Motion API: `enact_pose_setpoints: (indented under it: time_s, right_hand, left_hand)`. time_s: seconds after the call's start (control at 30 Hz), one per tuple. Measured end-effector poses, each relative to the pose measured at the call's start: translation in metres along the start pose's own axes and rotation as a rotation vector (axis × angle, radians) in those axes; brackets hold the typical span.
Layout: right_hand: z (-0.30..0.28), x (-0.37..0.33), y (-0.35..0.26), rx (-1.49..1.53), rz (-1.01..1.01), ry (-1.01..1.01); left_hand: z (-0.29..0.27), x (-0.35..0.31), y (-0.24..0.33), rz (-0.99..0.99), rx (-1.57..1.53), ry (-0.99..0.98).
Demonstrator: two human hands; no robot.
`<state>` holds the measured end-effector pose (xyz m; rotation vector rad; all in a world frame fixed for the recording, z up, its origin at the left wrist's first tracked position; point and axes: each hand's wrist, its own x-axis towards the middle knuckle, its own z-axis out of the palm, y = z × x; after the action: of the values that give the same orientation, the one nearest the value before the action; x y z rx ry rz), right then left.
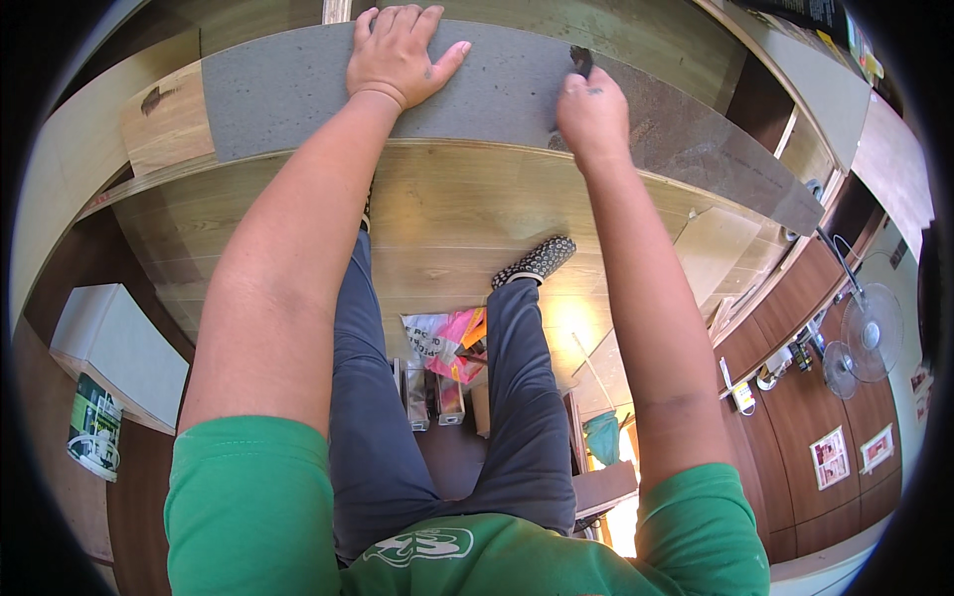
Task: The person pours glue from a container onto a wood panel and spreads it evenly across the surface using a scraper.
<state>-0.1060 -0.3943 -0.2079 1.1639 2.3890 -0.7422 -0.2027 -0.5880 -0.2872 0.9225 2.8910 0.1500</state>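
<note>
A long grey board (288, 89) lies across the wooden frame before me. Its left part is matte grey; toward the right it turns brownish and streaked. My left hand (394, 62) rests flat on the board near its far edge, fingers and thumb spread, holding nothing. Farther right, my right hand (593, 111) is closed around a small dark flat tool (581, 62), perhaps a scraper or spreader. Its end sticks out past my fingers over the board; the rest is hidden in my grip.
A bare wood piece (167, 117) with a dark smear adjoins the board's left end. Below are my shoe (535, 260) and a pink-and-white plastic bag (449, 343). A paint bucket (94, 427) sits at the left beside a white box (124, 343). A fan (871, 333) stands at the right.
</note>
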Motion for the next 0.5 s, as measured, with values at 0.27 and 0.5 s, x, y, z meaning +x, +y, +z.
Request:
enact_pose_setpoints:
  time_s: [0.27, 0.5]
  right_hand:
    - [-0.009, -0.028, -0.007, -0.027, -0.151, -0.039]
    - [-0.004, -0.021, 0.051, -0.125, -0.475, 0.199]
  left_hand:
    - [0.008, 0.0, -0.005, -0.025, -0.095, -0.013]
    - [0.005, 0.001, -0.002, 0.003, -0.054, 0.016]
